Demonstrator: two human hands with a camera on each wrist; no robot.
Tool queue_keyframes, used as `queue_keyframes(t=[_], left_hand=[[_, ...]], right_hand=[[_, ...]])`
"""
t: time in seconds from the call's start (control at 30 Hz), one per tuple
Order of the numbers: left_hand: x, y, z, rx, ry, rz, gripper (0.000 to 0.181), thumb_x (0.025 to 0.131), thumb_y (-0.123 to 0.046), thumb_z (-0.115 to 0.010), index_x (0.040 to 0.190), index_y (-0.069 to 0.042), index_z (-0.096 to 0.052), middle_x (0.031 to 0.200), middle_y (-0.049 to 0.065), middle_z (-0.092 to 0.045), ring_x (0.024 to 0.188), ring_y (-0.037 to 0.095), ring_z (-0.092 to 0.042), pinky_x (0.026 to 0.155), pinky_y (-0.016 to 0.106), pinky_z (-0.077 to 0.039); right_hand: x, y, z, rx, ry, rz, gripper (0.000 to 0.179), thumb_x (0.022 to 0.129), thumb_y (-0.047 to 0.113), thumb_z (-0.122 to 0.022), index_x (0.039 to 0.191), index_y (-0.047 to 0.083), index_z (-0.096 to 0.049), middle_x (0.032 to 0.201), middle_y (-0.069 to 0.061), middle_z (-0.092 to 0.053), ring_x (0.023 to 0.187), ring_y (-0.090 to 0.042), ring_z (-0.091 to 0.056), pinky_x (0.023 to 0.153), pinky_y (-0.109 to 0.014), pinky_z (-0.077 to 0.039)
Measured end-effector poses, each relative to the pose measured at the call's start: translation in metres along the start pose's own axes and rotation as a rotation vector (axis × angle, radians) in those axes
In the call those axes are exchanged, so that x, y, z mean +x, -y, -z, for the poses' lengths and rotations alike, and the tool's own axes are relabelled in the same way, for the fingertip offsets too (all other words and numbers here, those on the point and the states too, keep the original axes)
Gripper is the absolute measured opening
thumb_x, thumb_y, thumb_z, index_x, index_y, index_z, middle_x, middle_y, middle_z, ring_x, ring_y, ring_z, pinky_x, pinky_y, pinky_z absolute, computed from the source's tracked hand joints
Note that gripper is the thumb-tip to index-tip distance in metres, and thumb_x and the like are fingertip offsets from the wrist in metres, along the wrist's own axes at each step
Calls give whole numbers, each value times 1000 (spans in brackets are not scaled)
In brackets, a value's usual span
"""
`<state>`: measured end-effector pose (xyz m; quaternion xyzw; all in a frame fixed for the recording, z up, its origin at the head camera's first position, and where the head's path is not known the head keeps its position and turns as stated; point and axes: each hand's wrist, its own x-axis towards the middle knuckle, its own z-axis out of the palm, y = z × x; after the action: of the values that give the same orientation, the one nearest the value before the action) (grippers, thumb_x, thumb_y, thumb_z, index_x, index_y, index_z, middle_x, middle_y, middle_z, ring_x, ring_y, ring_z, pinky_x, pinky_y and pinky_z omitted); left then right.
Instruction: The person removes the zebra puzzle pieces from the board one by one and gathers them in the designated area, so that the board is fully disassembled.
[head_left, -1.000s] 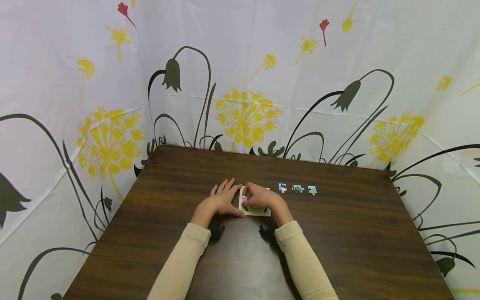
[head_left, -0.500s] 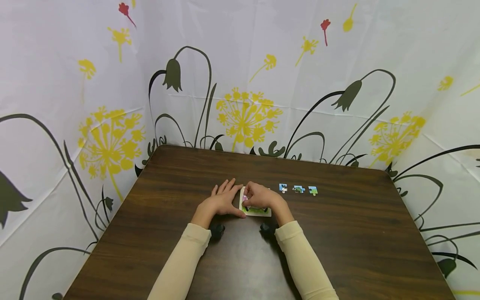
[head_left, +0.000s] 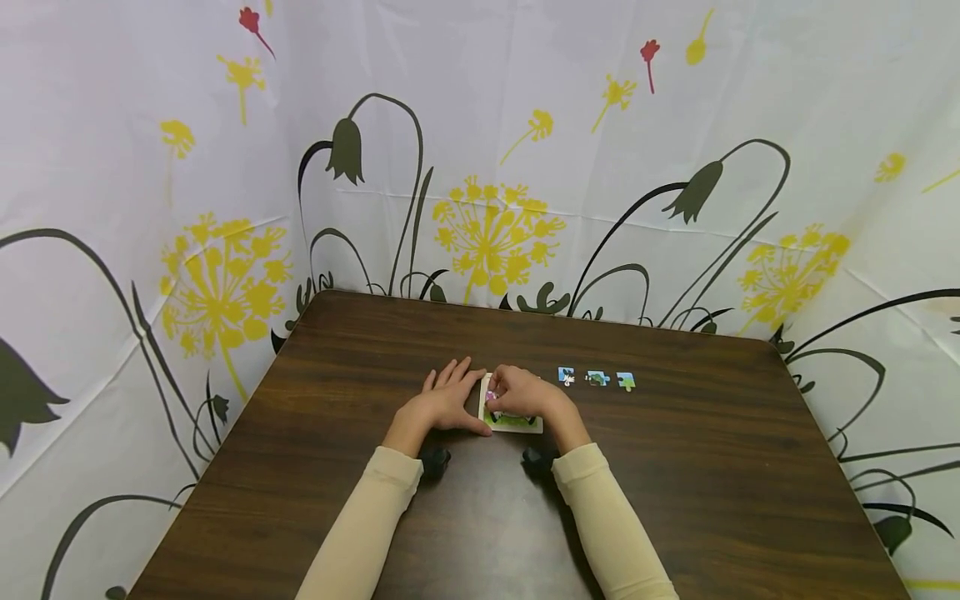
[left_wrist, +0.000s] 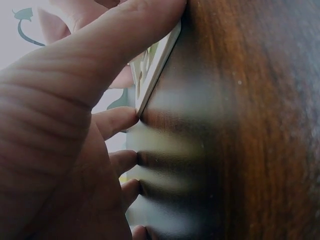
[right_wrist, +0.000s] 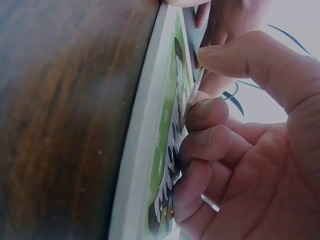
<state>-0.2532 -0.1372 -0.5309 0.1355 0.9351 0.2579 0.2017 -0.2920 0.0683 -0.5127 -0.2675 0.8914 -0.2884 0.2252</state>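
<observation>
A small puzzle board (head_left: 516, 428) with a pale border and a green and pink picture lies on the table. My left hand (head_left: 441, 403) rests beside its left edge with fingers spread; thumb and index finger touch the board's corners. In the left wrist view, the fingertips press on the tabletop near the board's pale edge (left_wrist: 154, 75). Over the left part of the picture, my right hand (head_left: 523, 392) bends its fingers. Between thumb and index finger it pinches a thin puzzle piece (right_wrist: 192, 101), tilted against the board's surface. The piece's printed face is mostly hidden.
To the right of the board, three loose jigsaw pieces lie in a row: one blue and white (head_left: 566, 376), one with dark green (head_left: 597, 378), one blue and green (head_left: 626, 381). Behind the dark wooden table (head_left: 712, 467) hangs a flower-print curtain (head_left: 480, 100).
My right fingers shift very slightly over the board, still pinching the puzzle piece. The left hand and loose pieces stay where they were.
</observation>
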Motion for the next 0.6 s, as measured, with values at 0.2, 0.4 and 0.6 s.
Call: queue_keyframes(t=[0.2,0.4,0.6], left_hand=[[0,0,0,7,-6,-1,112,85,-55,-88,172,-21,-28,183,11,0,170,38,6,132,70,6],[0,0,-1,25,-3,4,112,85,-57,-88,172,-22,-28,183,11,-1,170,38,5,132,70,4],[0,0,-2,21,-19,-2,111,84,-56,-88,172,-21,-30,183,12,-2,170,38,4,132,70,4]], right_hand=[[-4,-1,0,64,10,9,25,97,18,-76,115,5,-64,90,-5,-64,69,-15,-56,61,-27,-46],[-8,-4,-1,93,3,26,26,100,20,-75,119,6,-64,91,-5,-66,68,-13,-55,61,-26,-47],[-9,-8,-1,152,-30,48,24,100,21,-74,117,6,-65,84,-3,-63,66,-12,-53,60,-26,-45]])
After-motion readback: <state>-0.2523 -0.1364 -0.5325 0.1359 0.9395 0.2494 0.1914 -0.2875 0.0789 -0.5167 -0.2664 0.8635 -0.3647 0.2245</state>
